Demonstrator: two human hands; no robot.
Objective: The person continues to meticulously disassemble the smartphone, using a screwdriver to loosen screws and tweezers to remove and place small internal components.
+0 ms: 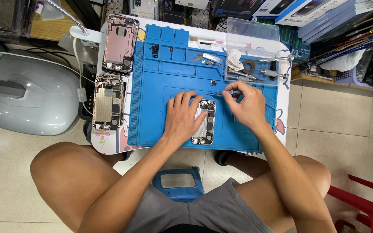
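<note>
Left hand [182, 116]: lying flat with fingers spread, pressing down on the opened silver phone chassis [204, 123] — pinning it at the mat's centre.
Right hand [246, 105]: pinching a slim grey-handled screwdriver [224, 92], its tip pointing toward 9 o'clock, hovering just above the chassis's top edge.
Blue silicone work mat [152, 121]: lying under everything.
Clear plastic parts tray [255, 56]: sitting at 1 o'clock.
Two more opened phone shells — pink [118, 43] and gold [107, 102]: resting at 10 o'clock, off the mat.

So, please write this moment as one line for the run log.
left hand: flat on opened phone | right hand: holds screwdriver, tip at phone top | surface: blue mat
</note>
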